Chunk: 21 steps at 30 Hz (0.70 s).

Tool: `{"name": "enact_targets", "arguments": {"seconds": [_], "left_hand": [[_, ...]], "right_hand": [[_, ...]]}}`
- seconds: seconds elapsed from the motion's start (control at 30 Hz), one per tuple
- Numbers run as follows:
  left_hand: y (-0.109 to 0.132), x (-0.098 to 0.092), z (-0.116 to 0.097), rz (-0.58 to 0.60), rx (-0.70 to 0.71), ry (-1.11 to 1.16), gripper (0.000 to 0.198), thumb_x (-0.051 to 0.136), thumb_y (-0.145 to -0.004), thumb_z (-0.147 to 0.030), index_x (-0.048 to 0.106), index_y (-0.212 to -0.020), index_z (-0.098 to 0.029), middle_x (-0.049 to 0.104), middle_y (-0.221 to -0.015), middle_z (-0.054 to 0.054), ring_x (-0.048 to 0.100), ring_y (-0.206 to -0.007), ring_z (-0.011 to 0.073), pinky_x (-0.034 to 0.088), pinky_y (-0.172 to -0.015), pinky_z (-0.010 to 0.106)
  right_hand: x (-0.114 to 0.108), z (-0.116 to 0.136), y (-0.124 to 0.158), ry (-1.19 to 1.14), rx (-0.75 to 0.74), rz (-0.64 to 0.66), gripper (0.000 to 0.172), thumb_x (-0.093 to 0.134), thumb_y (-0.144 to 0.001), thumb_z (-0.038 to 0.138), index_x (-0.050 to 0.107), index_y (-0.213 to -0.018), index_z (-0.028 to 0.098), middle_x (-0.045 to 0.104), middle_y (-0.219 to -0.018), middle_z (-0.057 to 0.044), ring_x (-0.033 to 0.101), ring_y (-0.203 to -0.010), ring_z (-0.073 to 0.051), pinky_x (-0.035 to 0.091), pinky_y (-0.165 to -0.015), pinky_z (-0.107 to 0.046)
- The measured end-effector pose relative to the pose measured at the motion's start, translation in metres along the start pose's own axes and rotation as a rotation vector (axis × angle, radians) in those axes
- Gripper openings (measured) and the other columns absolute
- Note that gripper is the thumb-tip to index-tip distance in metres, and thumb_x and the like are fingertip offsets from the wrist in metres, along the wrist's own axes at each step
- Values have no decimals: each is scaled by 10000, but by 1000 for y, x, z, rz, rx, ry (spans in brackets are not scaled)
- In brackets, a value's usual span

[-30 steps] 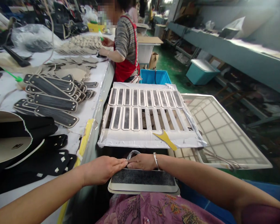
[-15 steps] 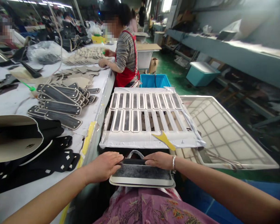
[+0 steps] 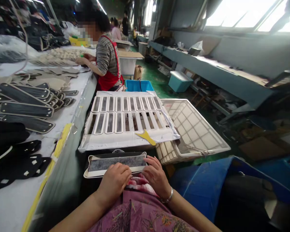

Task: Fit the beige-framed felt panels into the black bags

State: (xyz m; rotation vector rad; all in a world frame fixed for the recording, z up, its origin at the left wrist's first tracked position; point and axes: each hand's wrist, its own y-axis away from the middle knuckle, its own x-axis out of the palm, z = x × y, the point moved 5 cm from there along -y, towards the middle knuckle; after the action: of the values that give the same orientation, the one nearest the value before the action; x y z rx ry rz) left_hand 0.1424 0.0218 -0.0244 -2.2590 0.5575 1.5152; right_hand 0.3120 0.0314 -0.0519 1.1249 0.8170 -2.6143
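A long leather bag piece (image 3: 103,163) with a dark grey panel and cream edging lies across my lap, in front of the board. Over its near edge curl the fingers of my left hand (image 3: 117,180), gripping it right of the middle. My right hand (image 3: 157,175) closes round its right end, thumb on the near side and fingers at the corner. The underside of the piece is hidden. Just beyond it, a white-wrapped board (image 3: 125,140) carries rows of grey strips with pale borders (image 3: 110,123), and a yellow forked tool (image 3: 147,138) lies on its front edge.
Piles of grey strap pieces (image 3: 26,109) and black leather parts (image 3: 21,164) cover the left table (image 3: 74,106). A white plastic crate (image 3: 203,132) stands right of the board, a blue bin (image 3: 205,183) near my right. A co-worker in a red apron (image 3: 108,80) works beyond.
My hands have come from the far edge of the bag piece to its near edge and right end. The piece now sits further left and tilts slightly. The view has swung right.
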Motion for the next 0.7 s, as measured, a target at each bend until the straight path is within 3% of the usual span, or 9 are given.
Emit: {"name": "enact_targets", "arguments": {"seconds": [0.17, 0.43, 0.53, 0.6, 0.7], "left_hand": [[-3, -3, -5, -53, -113, -50, 204, 427, -888, -212, 588, -762, -194, 607, -859, 25, 497, -830, 195, 369, -723, 338], [-17, 0, -4, -21, -272, -96, 126, 462, -823, -201, 514, -707, -201, 565, -827, 22, 499, -815, 199, 353, -695, 321], [-21, 0, 0, -9, -348, -111, 13, 481, -787, -199, 494, -790, -200, 553, -861, 33, 507, -845, 215, 355, -700, 330], [-24, 1, 3, 7, -379, -102, 95, 499, -764, -196, 475, -855, -202, 545, -891, 34, 514, -864, 219, 358, -705, 329], [-28, 2, 5, 45, -379, -90, 135, 510, -754, -197, 465, -880, -215, 537, -916, 29, 524, -883, 218, 361, -705, 323]], "right_hand": [[5, 3, -5, 35, 44, -88, 134, 522, -809, 169, 595, -699, 194, 542, -1201, -85, 419, -1199, -236, 285, -1030, -489], [8, 9, -12, 106, 92, -50, 123, 495, -755, 123, 540, -658, 184, 473, -1279, -102, 324, -1270, -257, 285, -1030, -504], [11, 6, -16, 107, 166, -24, 75, 496, -735, 122, 543, -740, 180, 467, -1283, -119, 328, -1266, -269, 325, -1008, -504], [11, 5, -17, 135, 200, -31, 177, 497, -728, 116, 557, -888, 162, 443, -1309, -140, 330, -1265, -275, 347, -995, -502], [11, 14, -13, 264, 74, -73, 314, 484, -775, 110, 545, -1079, 156, 365, -1386, -129, 278, -1299, -278, 287, -1032, -519]]}}
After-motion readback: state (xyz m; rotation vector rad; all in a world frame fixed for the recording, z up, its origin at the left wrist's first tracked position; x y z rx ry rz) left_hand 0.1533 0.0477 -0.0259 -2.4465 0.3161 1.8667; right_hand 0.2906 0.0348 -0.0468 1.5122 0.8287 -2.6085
